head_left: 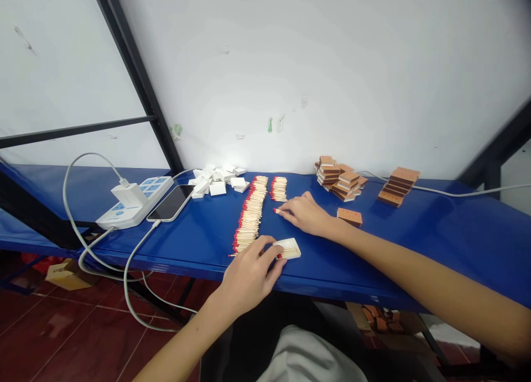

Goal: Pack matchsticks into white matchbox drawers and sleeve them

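My left hand (251, 272) is closed on the left end of a small white matchbox tray (296, 249) at the table's front. A few red-tipped matches lie in the tray, partly covered by my fingers. Farther back, my right hand (307, 213) pinches red-headed matches (277, 210) just above the blue table; how many is hidden by the fingers. Just beyond it is a short row of matches (279, 189). To its left runs a long row of matches (251, 213), with red heads facing left.
White tray parts (217, 188) are heaped at the back left, beside a phone (171, 203) and a power strip (136, 202) with cables. Brown matchbox sleeves (347, 183) are piled at the back right. A stepped stack (399, 186) and a single brown box (349, 216) lie near them.
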`<state>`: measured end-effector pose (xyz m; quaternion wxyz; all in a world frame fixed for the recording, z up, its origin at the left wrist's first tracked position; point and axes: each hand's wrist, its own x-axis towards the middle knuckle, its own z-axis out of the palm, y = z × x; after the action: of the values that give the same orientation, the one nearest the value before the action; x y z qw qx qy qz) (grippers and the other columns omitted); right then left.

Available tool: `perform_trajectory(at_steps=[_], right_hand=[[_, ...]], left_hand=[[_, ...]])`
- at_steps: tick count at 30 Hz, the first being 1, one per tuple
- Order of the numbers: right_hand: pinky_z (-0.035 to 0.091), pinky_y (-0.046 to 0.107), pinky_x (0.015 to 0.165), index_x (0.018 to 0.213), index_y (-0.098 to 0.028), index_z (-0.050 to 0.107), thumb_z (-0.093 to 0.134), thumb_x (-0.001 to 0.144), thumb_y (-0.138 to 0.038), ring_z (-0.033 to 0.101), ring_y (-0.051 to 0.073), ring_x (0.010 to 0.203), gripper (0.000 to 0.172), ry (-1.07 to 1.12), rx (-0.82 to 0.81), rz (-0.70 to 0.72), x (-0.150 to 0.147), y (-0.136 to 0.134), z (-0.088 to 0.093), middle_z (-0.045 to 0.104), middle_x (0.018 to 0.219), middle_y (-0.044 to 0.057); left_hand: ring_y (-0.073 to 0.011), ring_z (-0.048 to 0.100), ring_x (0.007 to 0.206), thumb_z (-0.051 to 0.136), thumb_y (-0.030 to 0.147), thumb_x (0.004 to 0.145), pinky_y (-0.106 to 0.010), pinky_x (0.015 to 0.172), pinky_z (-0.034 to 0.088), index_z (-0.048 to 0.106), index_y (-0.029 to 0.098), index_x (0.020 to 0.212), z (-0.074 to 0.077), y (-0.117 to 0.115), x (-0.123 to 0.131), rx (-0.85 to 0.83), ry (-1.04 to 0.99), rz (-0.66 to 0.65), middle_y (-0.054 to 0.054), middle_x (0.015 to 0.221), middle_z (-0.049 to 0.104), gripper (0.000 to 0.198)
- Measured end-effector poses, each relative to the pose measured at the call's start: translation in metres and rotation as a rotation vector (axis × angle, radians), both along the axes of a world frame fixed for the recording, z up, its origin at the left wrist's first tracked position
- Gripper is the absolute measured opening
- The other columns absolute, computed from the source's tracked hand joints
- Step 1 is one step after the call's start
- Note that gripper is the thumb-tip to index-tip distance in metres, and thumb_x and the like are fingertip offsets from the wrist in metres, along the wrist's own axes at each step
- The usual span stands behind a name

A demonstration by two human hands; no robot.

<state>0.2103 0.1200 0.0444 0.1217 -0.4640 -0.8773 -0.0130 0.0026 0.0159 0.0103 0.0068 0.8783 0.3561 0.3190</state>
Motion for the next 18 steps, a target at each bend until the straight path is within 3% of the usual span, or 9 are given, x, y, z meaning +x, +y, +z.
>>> perform_trajectory(at_steps=[3,8,18], right_hand=[[0.032,0.032,0.074,0.093,-0.020,0.075,0.045,0.101,-0.032,0.064,0.019,0.076,0.034,0.036,-0.043,0.030,0.001,0.000,0.000,0.076,0.088,0.008],[0.038,0.026,0.068,0.101,-0.020,0.077,0.051,0.098,-0.033,0.064,0.018,0.080,0.029,0.123,-0.123,0.073,0.007,0.003,0.003,0.074,0.093,0.008],[0.043,0.028,0.074,0.097,-0.017,0.078,0.059,0.093,-0.028,0.065,0.021,0.085,0.022,0.003,-0.163,0.140,0.010,-0.005,0.022,0.074,0.091,0.009]], left_hand=[[-0.0220,0.065,0.097,0.048,0.025,0.099,-0.038,0.085,0.058,0.060,0.019,0.112,0.000,0.000,0.000,0.000,0.002,-0.002,-0.010,0.114,0.061,0.018],[-0.0222,0.065,0.098,0.048,0.026,0.100,-0.038,0.085,0.058,0.060,0.019,0.112,-0.002,-0.001,0.000,0.005,0.000,0.002,-0.010,0.114,0.060,0.018],[-0.0225,0.065,0.097,0.048,0.026,0.099,-0.039,0.084,0.057,0.060,0.019,0.111,-0.001,0.001,0.000,0.003,-0.005,0.000,-0.010,0.114,0.060,0.017]])
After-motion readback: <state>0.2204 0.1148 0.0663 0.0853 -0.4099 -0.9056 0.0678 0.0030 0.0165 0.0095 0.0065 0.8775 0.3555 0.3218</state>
